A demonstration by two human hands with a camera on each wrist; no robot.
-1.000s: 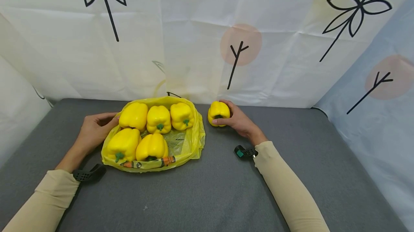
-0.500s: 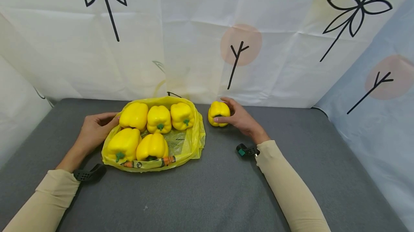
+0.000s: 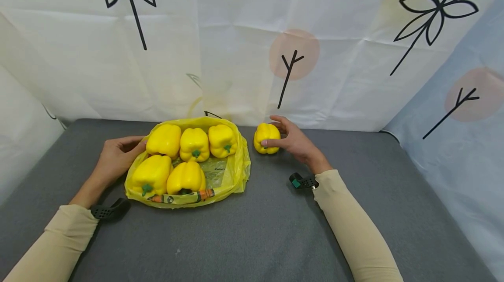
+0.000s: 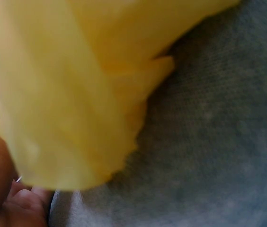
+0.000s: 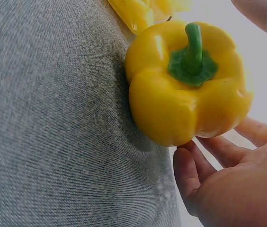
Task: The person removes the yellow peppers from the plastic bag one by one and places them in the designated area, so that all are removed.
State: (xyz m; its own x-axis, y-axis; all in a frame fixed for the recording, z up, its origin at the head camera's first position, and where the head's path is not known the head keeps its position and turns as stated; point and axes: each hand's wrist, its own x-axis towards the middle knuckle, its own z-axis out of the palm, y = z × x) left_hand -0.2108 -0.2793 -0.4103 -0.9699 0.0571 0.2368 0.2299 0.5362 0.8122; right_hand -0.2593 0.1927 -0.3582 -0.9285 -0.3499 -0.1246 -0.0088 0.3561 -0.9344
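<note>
A yellow plastic bag (image 3: 236, 177) lies spread out on the grey table, its rim rolled down. Several yellow bell peppers (image 3: 163, 141) with green stems sit in it. At the bag's left side, my left hand (image 3: 114, 159) pinches the rim between thumb and fingers; the left wrist view shows mostly blurred yellow plastic (image 4: 67, 104). One more bell pepper (image 3: 266, 137) stands on the table right of the bag. My right hand (image 3: 293, 142) is spread beside it. In the right wrist view its fingertips touch or nearly touch the pepper (image 5: 162, 104), while the thumb (image 5: 266, 16) is apart from it.
The grey table (image 3: 244, 238) reaches back to a white cloth backdrop (image 3: 236, 63) with printed plants. Another cloth wall (image 3: 464, 142) closes the right side. Black bands (image 3: 110, 210) are on both wrists.
My right hand has loosened around the single pepper and drawn slightly right, its thumb and fingers spreading. The pepper stays in place. My left hand keeps its hold on the bag.
</note>
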